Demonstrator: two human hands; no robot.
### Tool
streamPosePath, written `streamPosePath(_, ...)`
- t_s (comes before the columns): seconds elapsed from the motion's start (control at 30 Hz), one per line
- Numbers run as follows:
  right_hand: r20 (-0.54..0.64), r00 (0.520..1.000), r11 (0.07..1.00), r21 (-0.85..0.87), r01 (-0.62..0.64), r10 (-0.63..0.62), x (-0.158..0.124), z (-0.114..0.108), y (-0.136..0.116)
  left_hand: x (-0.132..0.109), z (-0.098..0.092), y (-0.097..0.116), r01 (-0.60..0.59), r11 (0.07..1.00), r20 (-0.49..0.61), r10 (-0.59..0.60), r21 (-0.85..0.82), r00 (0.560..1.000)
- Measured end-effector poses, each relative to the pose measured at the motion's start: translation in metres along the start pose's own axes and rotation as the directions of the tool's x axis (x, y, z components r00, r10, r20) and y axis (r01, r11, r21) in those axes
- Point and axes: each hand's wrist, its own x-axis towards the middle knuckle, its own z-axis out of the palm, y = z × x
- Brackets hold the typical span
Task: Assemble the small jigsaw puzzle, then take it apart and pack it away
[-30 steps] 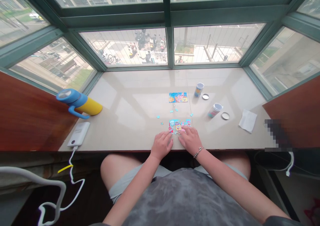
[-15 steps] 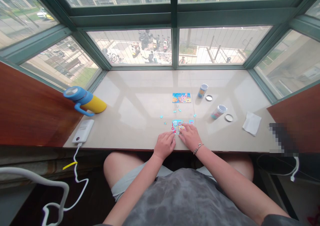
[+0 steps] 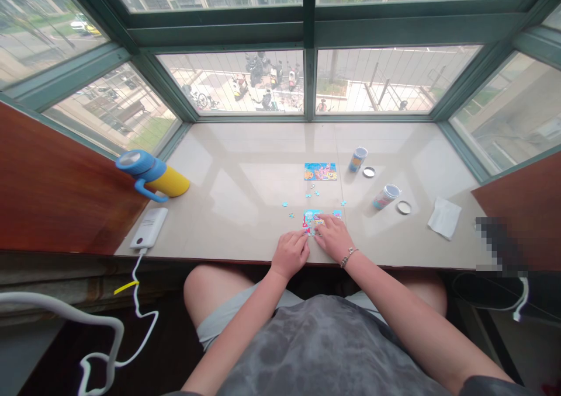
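Note:
A small, partly assembled jigsaw puzzle (image 3: 310, 216) with a bright cartoon print lies close to the front edge of the table. At its lower left edge is my left hand (image 3: 290, 251), fingers curled and closed, the tips against the puzzle. My right hand (image 3: 333, 237) lies over the puzzle's middle and right part, fingers stretched out and apart, covering several pieces. Loose puzzle pieces (image 3: 285, 204) are scattered to the left and behind, with another puzzle piece (image 3: 343, 203) to the right. Behind them sits a completed puzzle (image 3: 320, 172) with a blue background.
Two clear-lidded cans (image 3: 358, 159) stand at the right, each beside a round ring-like lid (image 3: 369, 173). Farther right is a white tissue (image 3: 444, 218). On the left are a yellow and blue bottle (image 3: 169, 180) and a white power bank (image 3: 149, 228) with a cable.
The whole view has shifted slightly, so everything sits a little farther right. Both hands stay at the puzzle, with barely any finger movement.

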Motion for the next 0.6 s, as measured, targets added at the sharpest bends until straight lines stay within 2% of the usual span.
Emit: streamPosePath(0.6, 0.082, 0.992, 0.995, 0.036, 0.089, -0.091, 0.014, -0.005, 0.007, -0.001, 0.002, 0.000, 0.007, 1.000, 0.003, -0.007, 0.003, 1.000)
